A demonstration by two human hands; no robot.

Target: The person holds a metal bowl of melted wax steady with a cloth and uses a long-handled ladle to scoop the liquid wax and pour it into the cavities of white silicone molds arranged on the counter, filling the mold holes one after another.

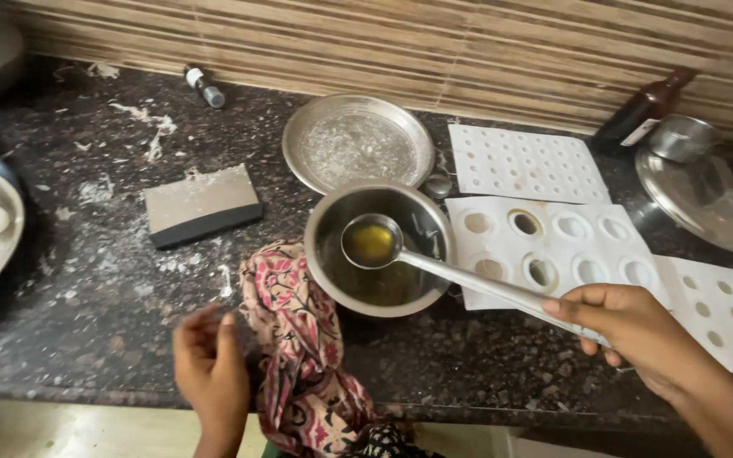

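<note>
The right hand is closed around the end of a long-handled steel ladle, gripping the handle near the front edge of the dark speckled stone counter. The ladle's round cup holds a yellow-amber liquid and hangs over a round steel bowl that stands near the middle of the counter and has the same liquid pooled at its bottom.

The left hand rests at the front edge of the counter with fingers loosely curled, holding nothing; it is just beside a pink and red patterned cloth that drapes over that edge and reaches up to the bowl.

To the right of the bowl lies a white mould tray with large round cavities. Behind it, toward the back edge, is a flat white mould sheet with small round holes, and another such sheet lies at the right edge. A shallow round steel plate sits behind the bowl. A grey rectangular block lies left of the bowl among white shavings. A dark brown glass bottle leans at the back right corner.
</note>
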